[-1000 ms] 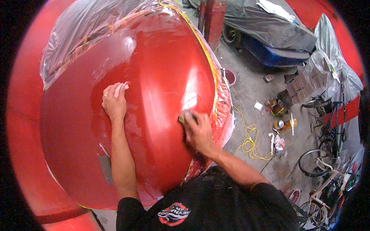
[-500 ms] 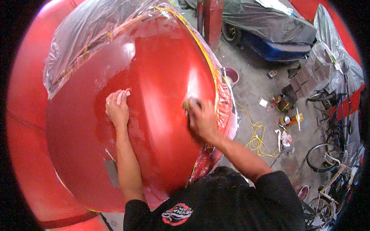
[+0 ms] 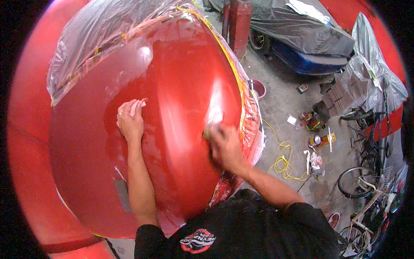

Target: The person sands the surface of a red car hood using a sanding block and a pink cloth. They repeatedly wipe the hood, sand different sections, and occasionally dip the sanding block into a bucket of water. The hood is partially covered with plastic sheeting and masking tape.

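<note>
A broad red car hood [image 3: 189, 103] fills the space before me, glossy and wet-looking around my hands and duller at its left side. My left hand [image 3: 129, 123] rests on the middle of the hood, fingers closed over a crumpled pinkish cloth [image 3: 137, 106]. Farther right, my right hand [image 3: 227, 149] grips a small yellowish-green pad [image 3: 208, 132] and presses it to the glossy paint. Motion blurs that hand, and its fingers hide most of the pad. A flat grey strip [image 3: 122, 195] lies on the hood beside my left forearm.
Clear plastic sheeting [image 3: 99, 39] and yellow tape [image 3: 228, 56] border the hood. On the floor to the right are a bucket [image 3: 258, 88], a coiled yellow cord [image 3: 282, 166], cans [image 3: 317, 140] and bicycles [image 3: 355, 181]. A covered blue car [image 3: 306, 60] stands beyond a red post [image 3: 239, 30].
My right hand has slid the pad toward me across the paint. My left hand stays at the same spot on the hood. The whole view has shifted slightly.
</note>
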{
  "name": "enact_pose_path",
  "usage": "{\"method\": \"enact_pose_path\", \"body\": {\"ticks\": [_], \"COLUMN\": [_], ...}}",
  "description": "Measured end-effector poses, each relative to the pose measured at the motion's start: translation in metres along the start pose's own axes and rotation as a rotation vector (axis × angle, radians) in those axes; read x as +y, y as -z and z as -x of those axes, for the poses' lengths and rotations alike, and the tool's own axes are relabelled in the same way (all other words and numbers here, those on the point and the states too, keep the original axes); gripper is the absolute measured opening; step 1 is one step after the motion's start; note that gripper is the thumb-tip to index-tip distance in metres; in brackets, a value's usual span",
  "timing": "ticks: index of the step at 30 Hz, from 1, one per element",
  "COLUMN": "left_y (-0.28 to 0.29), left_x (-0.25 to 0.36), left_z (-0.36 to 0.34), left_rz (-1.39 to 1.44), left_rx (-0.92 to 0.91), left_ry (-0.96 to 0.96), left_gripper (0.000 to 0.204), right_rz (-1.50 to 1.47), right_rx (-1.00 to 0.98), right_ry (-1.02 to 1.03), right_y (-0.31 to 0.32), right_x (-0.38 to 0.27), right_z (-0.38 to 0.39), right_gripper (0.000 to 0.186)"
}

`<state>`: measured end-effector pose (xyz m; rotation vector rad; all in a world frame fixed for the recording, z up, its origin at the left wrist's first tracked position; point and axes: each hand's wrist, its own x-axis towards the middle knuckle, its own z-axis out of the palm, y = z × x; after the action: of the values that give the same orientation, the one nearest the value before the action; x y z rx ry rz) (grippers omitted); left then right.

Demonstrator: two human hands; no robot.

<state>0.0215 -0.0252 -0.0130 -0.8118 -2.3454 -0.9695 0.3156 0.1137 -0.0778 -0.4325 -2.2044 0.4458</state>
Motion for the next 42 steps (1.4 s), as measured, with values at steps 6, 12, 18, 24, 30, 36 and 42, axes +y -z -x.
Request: {"method": "enact_pose_path", "body": {"ticks": [6, 12, 18, 24, 30, 36, 42], "left_y": [-0.001, -0.003, -0.001, 0.001, 0.003, 0.006, 0.005], "left_x": [0.006, 0.002, 0.004, 0.002, 0.008, 0.009, 0.006], "left_z": [0.0, 0.003, -0.001, -0.002, 0.001, 0.0, 0.005], "left_rz": [0.006, -0.041, -0.07, -0.057, -0.04, -0.023, -0.026], "left_rx": [-0.006, -0.018, -0.044, -0.048, -0.048, -0.049, -0.059], "left_ry": [0.001, 0.027, 0.063, 0.044, 0.046, 0.044, 0.072], "left_gripper": [0.027, 0.027, 0.028, 0.029, 0.029, 0.029, 0.028], "right_rz": [-0.017, 0.05, -0.03, 0.009, 0.068, -0.055, 0.031], "right_rx": [-0.012, 0.065, -0.008, 0.012, 0.02, 0.015, 0.065], "right_ry": [0.045, -0.057, 0.034, -0.055, -0.106, 0.111, -0.014], "right_y": [0.006, -0.003, 0.005, -0.003, -0.005, -0.003, -0.004], "right_x": [-0.002, 0.037, 0.003, 0.011, 0.018, -0.007, 0.023], "right_z": [0.018, -0.027, 0.015, -0.029, -0.034, 0.011, -0.048], "right_gripper": [0.05, 0.054, 0.051, 0.039, 0.039, 0.038, 0.035]}}
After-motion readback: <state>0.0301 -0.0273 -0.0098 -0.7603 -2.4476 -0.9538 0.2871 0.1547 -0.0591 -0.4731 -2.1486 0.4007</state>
